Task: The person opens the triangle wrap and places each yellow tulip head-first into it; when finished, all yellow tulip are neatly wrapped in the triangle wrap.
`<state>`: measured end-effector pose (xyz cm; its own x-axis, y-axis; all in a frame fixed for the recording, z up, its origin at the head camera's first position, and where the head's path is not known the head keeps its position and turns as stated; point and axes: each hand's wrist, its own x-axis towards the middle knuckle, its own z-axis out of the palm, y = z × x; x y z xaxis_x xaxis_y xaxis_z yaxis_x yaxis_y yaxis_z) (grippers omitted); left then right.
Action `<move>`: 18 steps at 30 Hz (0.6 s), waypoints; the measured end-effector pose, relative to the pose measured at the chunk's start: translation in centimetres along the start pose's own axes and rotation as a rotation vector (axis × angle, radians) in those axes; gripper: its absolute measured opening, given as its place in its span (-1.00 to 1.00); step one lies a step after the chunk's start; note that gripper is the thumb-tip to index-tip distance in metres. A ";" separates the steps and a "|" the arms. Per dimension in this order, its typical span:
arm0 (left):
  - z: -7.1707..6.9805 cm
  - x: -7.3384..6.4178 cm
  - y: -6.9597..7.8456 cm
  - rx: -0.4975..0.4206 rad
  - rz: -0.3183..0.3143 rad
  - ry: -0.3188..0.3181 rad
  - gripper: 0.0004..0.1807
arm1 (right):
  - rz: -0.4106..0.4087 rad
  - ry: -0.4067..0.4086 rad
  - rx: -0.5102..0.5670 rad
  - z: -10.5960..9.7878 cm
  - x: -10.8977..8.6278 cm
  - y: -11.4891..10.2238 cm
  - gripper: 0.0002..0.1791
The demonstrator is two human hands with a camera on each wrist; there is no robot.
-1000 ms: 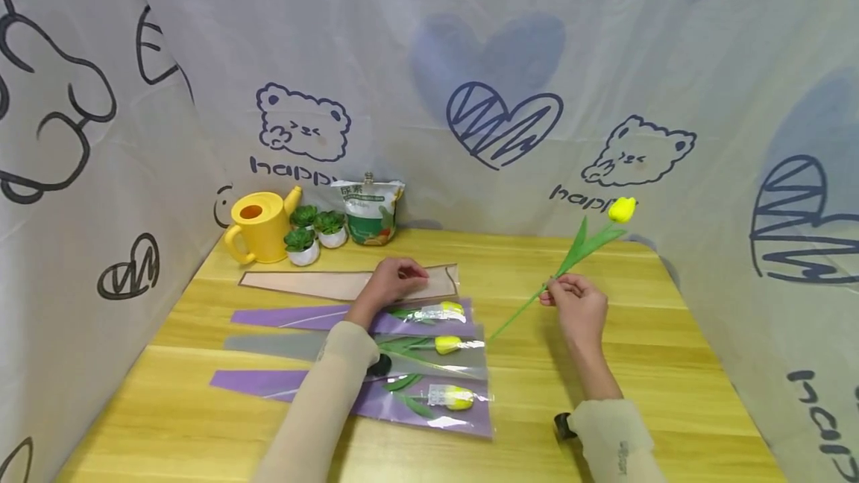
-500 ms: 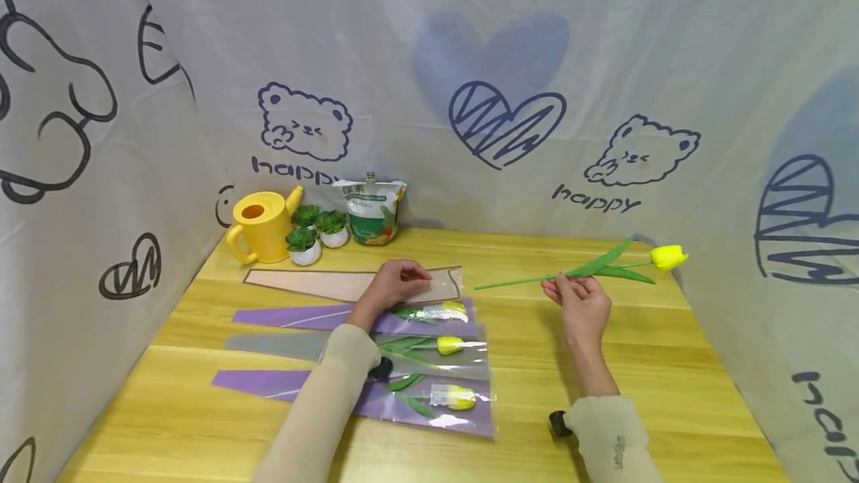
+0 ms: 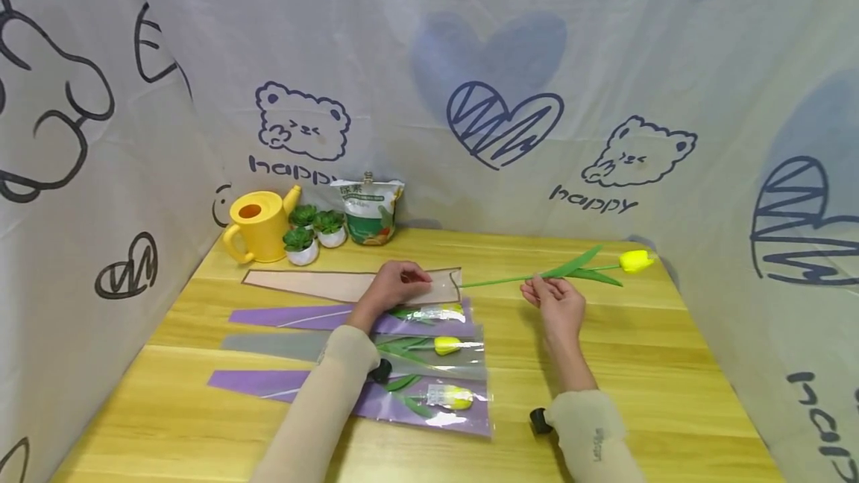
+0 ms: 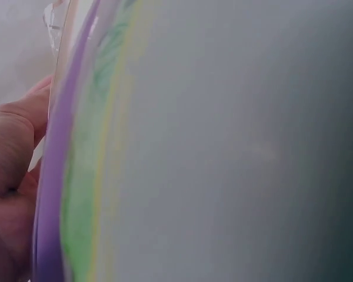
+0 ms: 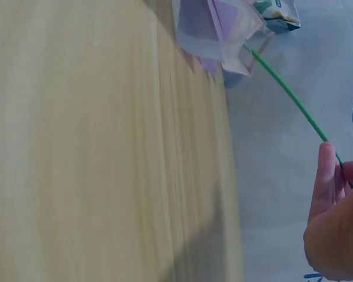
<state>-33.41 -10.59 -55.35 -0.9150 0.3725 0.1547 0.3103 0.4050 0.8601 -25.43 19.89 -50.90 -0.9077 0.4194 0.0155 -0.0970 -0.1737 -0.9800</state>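
Stretched out nearly level, a yellow artificial tulip (image 3: 634,261) points its bloom to the right. My right hand (image 3: 555,304) pinches its green stem just below the leaves, as the right wrist view also shows. The stem's end (image 5: 265,62) reaches the mouth of a pale pink flower sleeve (image 3: 315,283) with a dark border. My left hand (image 3: 396,285) pinches this sleeve near its mouth, thumb and forefinger curled together. In the left wrist view, a purple sleeve (image 4: 57,153) and a blurred grey film partly hide that hand.
Several wrapped yellow tulips lie below the pink sleeve, in a purple sleeve (image 3: 282,317), a grey sleeve (image 3: 268,345) and another purple sleeve (image 3: 248,381). Behind stand a yellow watering can (image 3: 264,229), small potted succulents (image 3: 300,246) and a clipped bag (image 3: 371,213). A printed curtain surrounds the table.
My right hand has turned the tulip from a steep slant to nearly level, then moved it left, bringing the stem's end to the sleeve's mouth. The left hand has stayed in place.
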 end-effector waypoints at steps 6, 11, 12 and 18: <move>0.4 0.1 0.4 0.004 0.007 0.002 -0.91 | 0.061 -0.032 -0.005 1.3 -0.2 0.6 -0.69; 0.8 0.2 0.6 0.009 -0.001 -0.007 -0.89 | 0.093 -0.048 0.002 2.1 -0.3 1.4 -0.69; 0.9 0.2 0.6 0.009 -0.002 -0.007 -0.89 | 0.099 -0.049 0.002 2.2 -0.3 1.6 -0.68; 1.2 0.4 1.0 0.005 0.002 -0.002 -0.90 | 0.140 -0.072 -0.003 3.0 -0.2 2.4 -0.71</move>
<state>-33.15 -9.03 -55.06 -0.9140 0.3750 0.1551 0.3130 0.4082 0.8575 -26.69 16.73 -52.66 -0.9390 0.3268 -0.1069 0.0333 -0.2229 -0.9743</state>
